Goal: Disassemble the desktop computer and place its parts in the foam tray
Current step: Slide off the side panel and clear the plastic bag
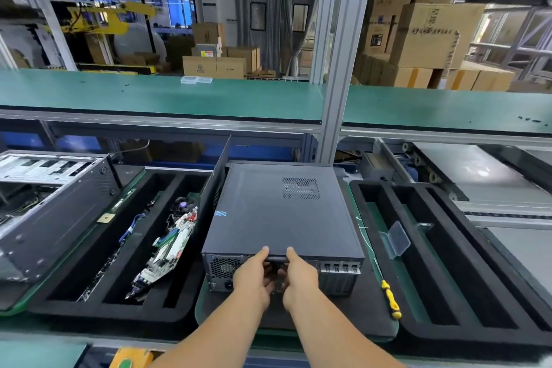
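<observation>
Computer case (277, 212) lies flat on a dark mat in the middle of the bench, its closed side panel facing up and its back end, with the fan grille and slot covers, turned toward me. My left hand (254, 275) and my right hand (298, 275) meet at the near top edge of that panel, thumbs laid on top and fingers curled under around a small handle at the rim, so both are grasping the panel's edge. Just left of the case a loose black panel (213, 185) stands on edge, leaning between the case and the left foam tray (98, 305). That tray holds a circuit board (167, 251) with blue cables in one of its long slots. Farther left sits another opened case (44, 206), its metal frame showing. To the right lies a second foam tray (478, 302) with a small clear plastic box (398, 239) tilted in one slot. Between the mat and that tray, a yellow-handled screwdriver (390, 299) lies near me. On the green shelf (161, 95) beyond rests a clear plastic container (195, 80).
</observation>
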